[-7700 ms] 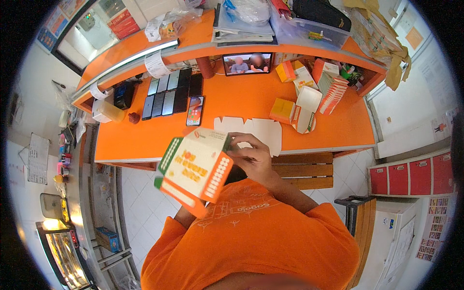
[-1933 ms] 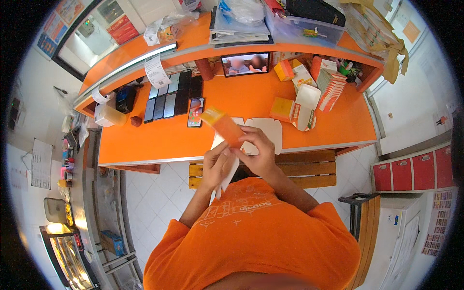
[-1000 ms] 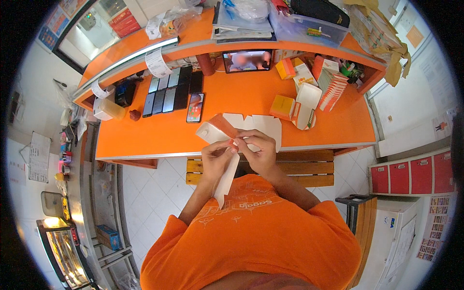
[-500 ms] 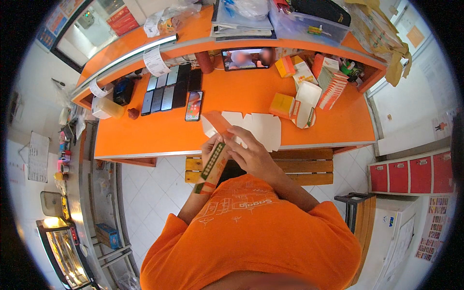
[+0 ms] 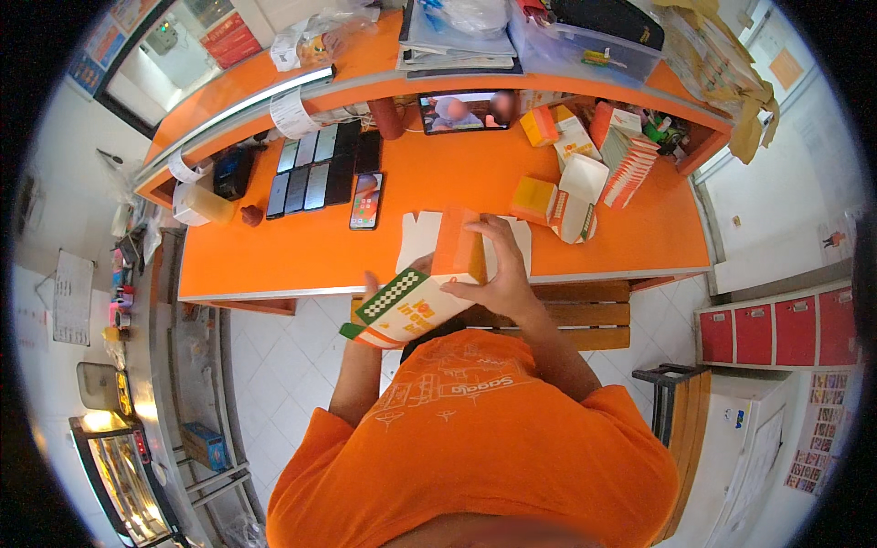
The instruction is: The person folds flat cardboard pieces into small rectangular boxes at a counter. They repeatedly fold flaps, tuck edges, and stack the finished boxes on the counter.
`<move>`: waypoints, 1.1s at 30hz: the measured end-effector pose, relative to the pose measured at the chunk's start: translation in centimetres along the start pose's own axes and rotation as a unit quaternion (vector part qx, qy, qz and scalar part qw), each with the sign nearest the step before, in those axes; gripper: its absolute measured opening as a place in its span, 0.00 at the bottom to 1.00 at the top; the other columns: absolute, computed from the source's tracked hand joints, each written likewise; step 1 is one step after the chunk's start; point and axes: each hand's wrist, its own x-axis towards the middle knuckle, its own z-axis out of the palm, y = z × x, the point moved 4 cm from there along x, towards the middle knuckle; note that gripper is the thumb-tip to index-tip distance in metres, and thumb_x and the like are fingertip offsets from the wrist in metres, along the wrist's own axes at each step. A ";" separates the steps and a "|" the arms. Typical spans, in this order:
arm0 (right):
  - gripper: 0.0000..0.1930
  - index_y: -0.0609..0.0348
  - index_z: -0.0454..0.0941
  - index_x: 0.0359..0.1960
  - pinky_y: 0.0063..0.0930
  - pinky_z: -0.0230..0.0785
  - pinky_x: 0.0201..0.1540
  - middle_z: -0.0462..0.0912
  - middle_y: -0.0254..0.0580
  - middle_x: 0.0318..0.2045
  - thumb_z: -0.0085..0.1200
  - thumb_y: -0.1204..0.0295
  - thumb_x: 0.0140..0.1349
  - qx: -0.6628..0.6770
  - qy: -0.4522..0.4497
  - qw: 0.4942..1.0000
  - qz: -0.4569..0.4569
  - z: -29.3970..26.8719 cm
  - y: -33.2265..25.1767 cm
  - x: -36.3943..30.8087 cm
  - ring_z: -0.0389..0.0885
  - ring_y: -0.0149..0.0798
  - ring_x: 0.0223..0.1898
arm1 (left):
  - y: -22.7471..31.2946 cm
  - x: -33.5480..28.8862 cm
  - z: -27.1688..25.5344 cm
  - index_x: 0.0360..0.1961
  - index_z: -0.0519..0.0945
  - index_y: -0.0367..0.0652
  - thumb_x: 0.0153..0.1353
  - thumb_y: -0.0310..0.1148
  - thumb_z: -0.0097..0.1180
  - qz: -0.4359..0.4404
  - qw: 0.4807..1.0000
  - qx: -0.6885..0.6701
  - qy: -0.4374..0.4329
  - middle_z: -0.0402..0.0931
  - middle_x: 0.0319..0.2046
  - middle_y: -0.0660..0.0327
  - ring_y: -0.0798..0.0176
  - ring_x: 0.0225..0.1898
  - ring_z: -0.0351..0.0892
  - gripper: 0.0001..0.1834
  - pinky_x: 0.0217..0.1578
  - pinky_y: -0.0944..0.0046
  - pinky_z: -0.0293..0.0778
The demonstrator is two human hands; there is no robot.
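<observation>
Over the desk's front edge I hold a cardboard food carton (image 5: 411, 309), white with printed lettering, a green-and-white checkered strip and an orange end. It is tilted and partly opened out into a box shape. My right hand (image 5: 508, 281) grips the orange end, fingers on its far side and thumb on the near side. My left hand (image 5: 371, 285) is at the carton's left side; most of its fingers are hidden behind the cardboard. Beneath lies flat white cardboard (image 5: 519, 245) on the orange desk (image 5: 311, 256).
Folded cartons (image 5: 532, 198) and a stack of flat ones (image 5: 630, 169) sit at the right. Several phones (image 5: 312, 173) lie left of centre, near a lit phone (image 5: 365, 201). A tablet (image 5: 466, 111) leans at the back. A wooden bench (image 5: 585, 315) stands below the desk.
The carton has turned from narrow and edge-on to broad, its orange end opened into a box shape. My right hand has moved right and up onto that end.
</observation>
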 end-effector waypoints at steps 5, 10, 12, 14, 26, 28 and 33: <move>0.42 0.53 0.68 0.63 0.42 0.67 0.63 0.69 0.49 0.61 0.78 0.68 0.46 0.104 0.012 0.993 0.054 0.6 -0.1 -0.2 0.67 0.46 0.65 | 3.3 -2.9 0.4 0.73 0.59 0.36 0.57 0.68 0.62 0.033 0.975 0.174 -0.137 0.63 0.70 0.44 0.43 0.66 0.70 0.56 0.64 0.41 0.71; 0.41 0.53 0.64 0.66 0.39 0.73 0.58 0.66 0.46 0.62 0.75 0.71 0.51 0.258 0.036 0.917 0.301 0.4 2.5 -0.3 0.67 0.43 0.63 | 4.4 -5.2 -2.2 0.69 0.63 0.32 0.58 0.49 0.68 0.031 0.935 0.301 0.184 0.70 0.65 0.46 0.50 0.66 0.70 0.46 0.65 0.55 0.69; 0.40 0.53 0.63 0.66 0.38 0.74 0.57 0.65 0.46 0.62 0.73 0.72 0.53 0.179 0.069 0.951 0.242 0.2 2.1 -0.5 0.67 0.42 0.62 | 3.8 -4.7 -1.9 0.66 0.66 0.32 0.66 0.35 0.61 0.073 0.891 0.378 0.242 0.74 0.61 0.48 0.53 0.63 0.74 0.32 0.61 0.57 0.72; 0.40 0.53 0.63 0.66 0.49 0.66 0.62 0.60 0.56 0.64 0.73 0.72 0.53 0.022 0.099 0.985 0.141 0.2 1.2 -0.8 0.61 0.53 0.65 | 3.0 -3.8 -1.6 0.64 0.68 0.32 0.70 0.26 0.53 0.118 0.865 0.357 0.332 0.76 0.58 0.52 0.58 0.58 0.77 0.22 0.57 0.58 0.75; 0.36 0.47 0.73 0.66 0.69 0.42 0.68 0.55 0.64 0.70 0.68 0.51 0.55 -0.328 -0.021 0.944 0.009 3.2 -3.0 -1.6 0.52 0.68 0.69 | 0.5 -2.1 -0.5 0.60 0.71 0.33 0.76 0.36 0.48 0.181 0.806 0.469 0.314 0.78 0.47 0.59 0.68 0.50 0.75 0.19 0.52 0.63 0.71; 0.37 0.45 0.72 0.67 0.74 0.39 0.68 0.55 0.60 0.72 0.67 0.49 0.56 -0.314 0.013 0.949 -0.018 2.7 -3.5 -1.2 0.53 0.64 0.72 | 2.4 -2.5 -0.2 0.59 0.72 0.33 0.77 0.36 0.48 0.200 0.781 0.516 0.288 0.80 0.43 0.59 0.67 0.47 0.76 0.18 0.49 0.63 0.73; 0.33 0.59 0.73 0.65 0.50 0.63 0.66 0.72 0.54 0.65 0.67 0.60 0.60 -0.024 -0.104 0.994 -0.002 2.5 -2.3 -0.6 0.71 0.52 0.67 | 2.6 -3.1 1.5 0.54 0.77 0.32 0.72 0.33 0.55 0.006 0.743 0.645 0.180 0.82 0.41 0.59 0.69 0.42 0.77 0.16 0.45 0.63 0.75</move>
